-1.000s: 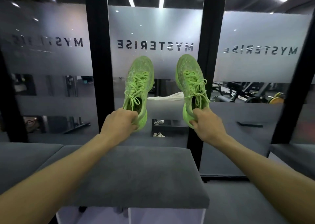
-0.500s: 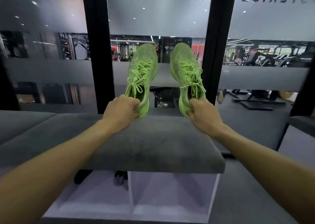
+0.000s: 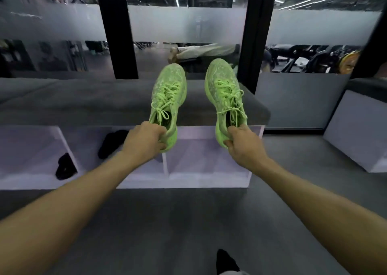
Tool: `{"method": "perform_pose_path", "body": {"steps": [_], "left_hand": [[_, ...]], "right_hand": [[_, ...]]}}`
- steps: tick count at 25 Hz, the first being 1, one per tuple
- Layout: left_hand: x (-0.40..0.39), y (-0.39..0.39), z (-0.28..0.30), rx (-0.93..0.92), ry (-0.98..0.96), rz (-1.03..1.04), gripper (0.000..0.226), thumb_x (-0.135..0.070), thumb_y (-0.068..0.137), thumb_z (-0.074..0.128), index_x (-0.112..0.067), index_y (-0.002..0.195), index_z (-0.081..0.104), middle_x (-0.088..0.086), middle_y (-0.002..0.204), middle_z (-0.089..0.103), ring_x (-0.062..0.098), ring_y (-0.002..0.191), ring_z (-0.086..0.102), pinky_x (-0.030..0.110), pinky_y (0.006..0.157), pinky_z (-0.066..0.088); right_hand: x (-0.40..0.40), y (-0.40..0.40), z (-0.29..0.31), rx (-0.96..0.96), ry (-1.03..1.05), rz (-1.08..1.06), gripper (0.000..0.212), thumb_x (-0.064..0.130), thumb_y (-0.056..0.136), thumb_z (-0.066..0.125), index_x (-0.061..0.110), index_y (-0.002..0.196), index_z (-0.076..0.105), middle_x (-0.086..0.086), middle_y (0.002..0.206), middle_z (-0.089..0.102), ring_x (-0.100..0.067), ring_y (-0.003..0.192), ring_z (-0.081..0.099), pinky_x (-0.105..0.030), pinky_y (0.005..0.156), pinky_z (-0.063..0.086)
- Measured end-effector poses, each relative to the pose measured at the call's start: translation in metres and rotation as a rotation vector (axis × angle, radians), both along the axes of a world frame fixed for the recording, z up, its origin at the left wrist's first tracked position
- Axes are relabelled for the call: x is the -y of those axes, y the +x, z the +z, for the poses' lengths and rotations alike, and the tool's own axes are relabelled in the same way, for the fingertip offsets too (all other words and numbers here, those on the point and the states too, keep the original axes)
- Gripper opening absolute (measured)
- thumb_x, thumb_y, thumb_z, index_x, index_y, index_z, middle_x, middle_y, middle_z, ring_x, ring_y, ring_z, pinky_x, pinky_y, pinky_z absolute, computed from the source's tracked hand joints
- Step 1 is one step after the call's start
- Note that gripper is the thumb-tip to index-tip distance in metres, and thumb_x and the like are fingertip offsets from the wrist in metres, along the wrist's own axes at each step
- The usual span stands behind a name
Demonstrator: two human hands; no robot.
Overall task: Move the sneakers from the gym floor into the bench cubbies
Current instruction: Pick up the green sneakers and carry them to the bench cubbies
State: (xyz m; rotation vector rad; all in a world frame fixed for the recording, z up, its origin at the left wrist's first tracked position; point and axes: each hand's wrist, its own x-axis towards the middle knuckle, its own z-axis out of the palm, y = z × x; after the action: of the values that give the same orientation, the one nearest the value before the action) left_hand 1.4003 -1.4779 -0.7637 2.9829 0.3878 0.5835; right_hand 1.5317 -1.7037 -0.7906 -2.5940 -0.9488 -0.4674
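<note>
A dark gym floor (image 3: 188, 222) fills the lower half of the frame. Across the middle runs the bench (image 3: 94, 103), its grey padded seat above a row of pale cubbies (image 3: 207, 161). Two cubbies left of centre hold dark items (image 3: 65, 168), too blurred to identify. The two at centre look empty, split by a thin divider (image 3: 165, 165).

Both sneakers are off the floor, held in the air in front of the bench, toes pointing up and away. The left hand (image 3: 144, 142) has its fingers curled round the heel of the left sneaker (image 3: 167, 98). The right hand (image 3: 243, 144) pinches the heel collar of the right sneaker (image 3: 226, 98), thumb beneath.

The step in hand appears to be the carry, with placement not yet done. The next move likely calls for lowering both shoes to cubby height, tipping the toes forward, and sliding them in under the seat's edge, clear of the divider.
</note>
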Motion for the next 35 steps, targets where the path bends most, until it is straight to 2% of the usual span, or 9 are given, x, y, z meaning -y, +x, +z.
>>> {"method": "perform_pose_path", "body": {"steps": [3, 6, 11, 18, 22, 28, 30, 33, 35], "left_hand": [[0.017, -0.029, -0.064, -0.060, -0.049, 0.002, 0.041, -0.023, 0.076, 0.073, -0.014, 0.058, 0.037, 0.003, 0.061, 0.040, 0.036, 0.077, 0.055, 0.035, 0.057, 0.038], [0.033, -0.044, -0.123, -0.143, -0.098, 0.014, 0.023, -0.025, 0.078, 0.071, -0.012, 0.072, 0.053, 0.005, 0.070, 0.046, 0.035, 0.082, 0.057, 0.034, 0.061, 0.041], [0.033, -0.029, -0.187, -0.267, -0.161, 0.026, 0.035, -0.022, 0.077, 0.069, -0.017, 0.061, 0.038, 0.004, 0.071, 0.047, 0.031, 0.072, 0.050, 0.034, 0.058, 0.038], [-0.016, 0.094, -0.232, -0.327, -0.204, 0.036, 0.043, -0.016, 0.074, 0.069, -0.017, 0.056, 0.030, 0.001, 0.060, 0.037, 0.033, 0.069, 0.049, 0.032, 0.055, 0.034], [-0.064, 0.186, -0.261, -0.361, -0.173, 0.038, 0.031, -0.020, 0.076, 0.069, -0.016, 0.066, 0.040, 0.005, 0.071, 0.045, 0.037, 0.078, 0.055, 0.031, 0.058, 0.036], [-0.121, 0.289, -0.307, -0.455, -0.243, 0.081, 0.024, -0.021, 0.079, 0.070, -0.015, 0.074, 0.047, 0.009, 0.085, 0.051, 0.035, 0.090, 0.060, 0.032, 0.066, 0.042], [-0.132, 0.313, -0.322, -0.482, -0.229, 0.083, 0.015, -0.021, 0.080, 0.069, -0.013, 0.087, 0.059, 0.011, 0.095, 0.058, 0.035, 0.094, 0.061, 0.035, 0.073, 0.047], [-0.146, 0.336, -0.344, -0.524, -0.228, 0.087, 0.028, -0.021, 0.085, 0.066, -0.012, 0.111, 0.060, 0.012, 0.114, 0.055, 0.034, 0.105, 0.058, 0.038, 0.083, 0.048], [-0.152, 0.345, -0.352, -0.567, -0.266, 0.093, 0.032, -0.021, 0.086, 0.064, -0.013, 0.116, 0.058, 0.012, 0.119, 0.052, 0.033, 0.109, 0.055, 0.037, 0.086, 0.047]], "right_hand": [[0.015, -0.039, -0.056, -0.077, 0.024, -0.006, 0.018, 0.019, 0.089, 0.054, 0.013, 0.080, 0.040, -0.008, 0.087, 0.041, -0.039, 0.079, 0.052, -0.034, 0.058, 0.032], [0.027, -0.066, -0.110, -0.157, -0.029, -0.011, 0.019, 0.018, 0.090, 0.053, 0.014, 0.080, 0.037, -0.012, 0.092, 0.048, -0.038, 0.082, 0.052, -0.033, 0.059, 0.031], [0.022, -0.062, -0.172, -0.272, -0.119, -0.036, 0.016, 0.022, 0.090, 0.053, 0.015, 0.083, 0.040, -0.010, 0.097, 0.050, -0.036, 0.088, 0.054, -0.033, 0.062, 0.032], [-0.045, 0.048, -0.215, -0.342, -0.171, -0.051, 0.019, 0.022, 0.090, 0.053, 0.015, 0.082, 0.038, -0.005, 0.087, 0.041, -0.036, 0.084, 0.054, -0.033, 0.061, 0.032], [-0.106, 0.141, -0.243, -0.342, -0.236, -0.021, 0.008, 0.018, 0.090, 0.053, 0.011, 0.093, 0.049, -0.013, 0.097, 0.054, -0.036, 0.090, 0.056, -0.031, 0.062, 0.033], [-0.183, 0.236, -0.293, -0.376, -0.284, -0.017, 0.017, 0.020, 0.090, 0.053, 0.009, 0.103, 0.052, -0.016, 0.104, 0.058, -0.037, 0.095, 0.058, -0.033, 0.068, 0.039], [-0.201, 0.258, -0.310, -0.391, -0.299, -0.014, 0.015, 0.019, 0.090, 0.054, 0.010, 0.102, 0.052, -0.015, 0.104, 0.058, -0.037, 0.095, 0.057, -0.034, 0.069, 0.041], [-0.222, 0.279, -0.328, -0.386, -0.330, -0.031, 0.018, 0.016, 0.090, 0.054, 0.011, 0.106, 0.052, -0.013, 0.106, 0.058, -0.034, 0.097, 0.058, -0.033, 0.071, 0.043], [-0.230, 0.286, -0.335, -0.396, -0.335, -0.043, 0.023, 0.017, 0.090, 0.054, 0.011, 0.112, 0.052, -0.012, 0.109, 0.057, -0.033, 0.100, 0.058, -0.033, 0.075, 0.045]]}}
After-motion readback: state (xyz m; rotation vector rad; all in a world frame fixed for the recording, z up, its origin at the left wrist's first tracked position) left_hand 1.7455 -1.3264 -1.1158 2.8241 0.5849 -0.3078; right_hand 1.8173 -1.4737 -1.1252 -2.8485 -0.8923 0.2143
